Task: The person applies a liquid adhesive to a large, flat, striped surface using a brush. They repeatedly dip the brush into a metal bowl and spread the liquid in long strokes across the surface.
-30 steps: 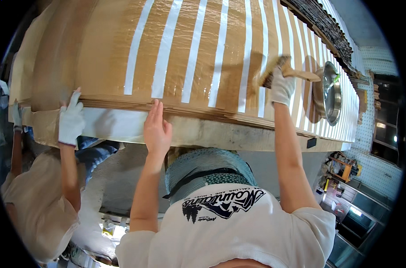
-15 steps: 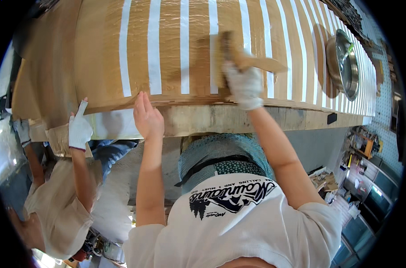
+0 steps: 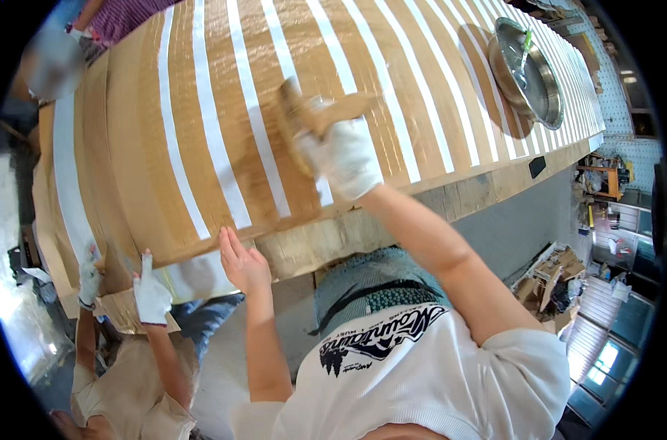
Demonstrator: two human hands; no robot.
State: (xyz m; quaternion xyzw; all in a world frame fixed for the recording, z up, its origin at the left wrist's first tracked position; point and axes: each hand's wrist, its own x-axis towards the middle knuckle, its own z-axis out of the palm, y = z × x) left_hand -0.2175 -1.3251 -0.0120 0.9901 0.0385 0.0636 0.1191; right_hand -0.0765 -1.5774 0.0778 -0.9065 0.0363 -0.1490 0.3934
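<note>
My right hand (image 3: 350,158), in a white glove, is closed round the wooden handle of a wide brush (image 3: 346,108). The brush is smeared by motion, and its long edge lies over the brown sheets (image 3: 223,81), near the fourth white strip from their glossy left part. My bare left hand (image 3: 245,265) has its fingers stretched out together, tips against the sheets' near edge; nothing is in it. The sheets look shiny and wet, and evenly spaced white strips show between them.
A metal bowl (image 3: 525,73) with a green-handled utensil stands on the sheets at the right. At the left, a co-worker's gloved hands (image 3: 154,293) are at the sheets' near edge. Another person in purple (image 3: 124,22) stands across the table. A small black piece (image 3: 538,167) sits on the wooden edge.
The whole view has turned, tilting the table. My right hand and the brush have moved a little away from the near edge. A brown sheet, blurred before at the left, now lies still beside a white strip.
</note>
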